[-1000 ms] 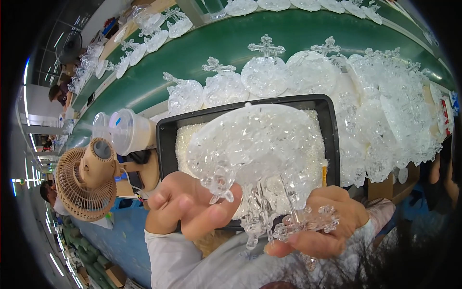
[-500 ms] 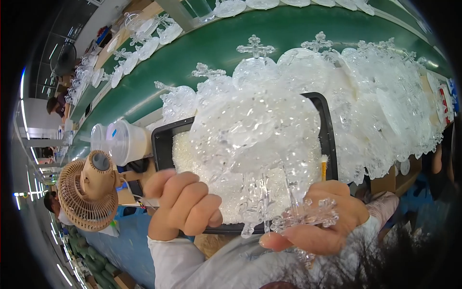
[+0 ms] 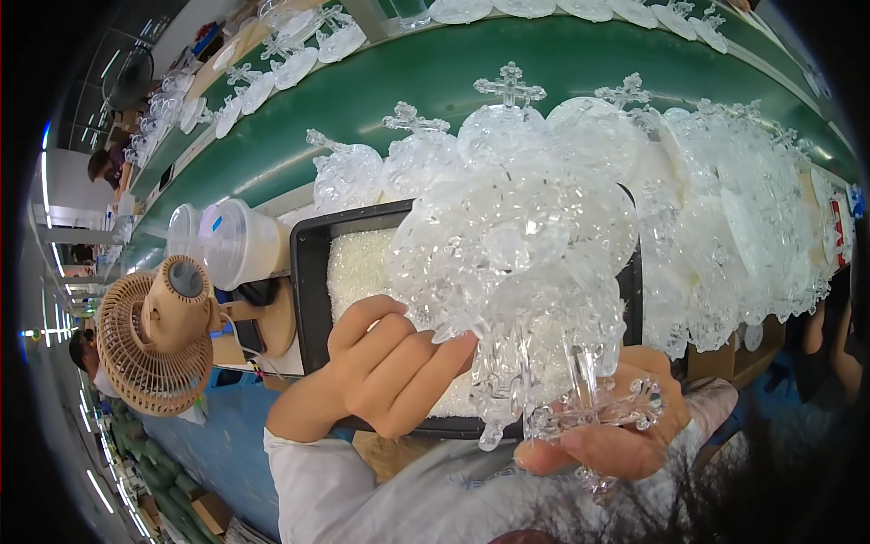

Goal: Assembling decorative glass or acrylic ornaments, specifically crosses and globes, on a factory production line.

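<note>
My right hand (image 3: 648, 417) grips a clear plastic cross ornament (image 3: 598, 408) by its cross end, thumb on the near side. The ornament's round disc (image 3: 517, 227), covered in glittering bits, tilts up over a black tray (image 3: 313, 299) filled with whitish sparkling granules (image 3: 358, 263). My left hand (image 3: 390, 372) is curled into a fist, its knuckles against the ornament's left edge; nothing shows in its fingers, and its thumb is hidden.
Several more clear cross ornaments (image 3: 512, 86) stand behind the tray, with a dense pile (image 3: 734, 218) at right. A green conveyor belt (image 3: 417, 72) runs beyond. To the left are a tan fan (image 3: 154, 335) and clear plastic tubs (image 3: 240, 245).
My left fist has moved right, from beside the ornament to touching its edge. My right hand still grips the ornament, whose disc has shifted slightly. The whole view has shifted a little.
</note>
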The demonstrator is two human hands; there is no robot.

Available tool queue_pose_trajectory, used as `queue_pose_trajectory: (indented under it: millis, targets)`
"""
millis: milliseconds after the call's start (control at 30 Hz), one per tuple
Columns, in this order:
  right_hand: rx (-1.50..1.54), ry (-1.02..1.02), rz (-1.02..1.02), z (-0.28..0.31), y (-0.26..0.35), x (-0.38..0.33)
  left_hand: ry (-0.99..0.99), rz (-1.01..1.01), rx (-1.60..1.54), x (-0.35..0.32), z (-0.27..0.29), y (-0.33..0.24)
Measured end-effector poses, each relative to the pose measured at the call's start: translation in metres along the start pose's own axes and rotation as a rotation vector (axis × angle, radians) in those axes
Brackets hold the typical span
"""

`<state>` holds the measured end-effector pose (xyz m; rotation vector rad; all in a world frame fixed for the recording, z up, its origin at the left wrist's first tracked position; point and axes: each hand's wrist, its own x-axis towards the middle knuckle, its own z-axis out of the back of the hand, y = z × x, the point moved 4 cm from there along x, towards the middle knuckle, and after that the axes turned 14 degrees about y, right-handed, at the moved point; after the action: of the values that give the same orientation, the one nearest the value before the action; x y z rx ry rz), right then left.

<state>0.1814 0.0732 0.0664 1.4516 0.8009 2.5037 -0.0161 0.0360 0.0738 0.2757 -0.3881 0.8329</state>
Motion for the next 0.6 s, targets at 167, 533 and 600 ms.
queue_pose_trajectory:
  millis: [167, 533, 600]
  targets:
    - [0.121, 0.006, -0.031, -0.001, -0.003, -0.002, -0.062, 0.007, 0.059, 0.003, 0.001, -0.002]
    - [0.079, 0.146, -0.291, 0.023, -0.026, 0.007, -0.286, 0.615, -1.462, -0.007, -0.019, 0.038]
    - [0.445, 0.138, -0.169, 0.011, -0.04, 0.02, -0.043, 0.754, -1.721, -0.019, -0.03, 0.029]
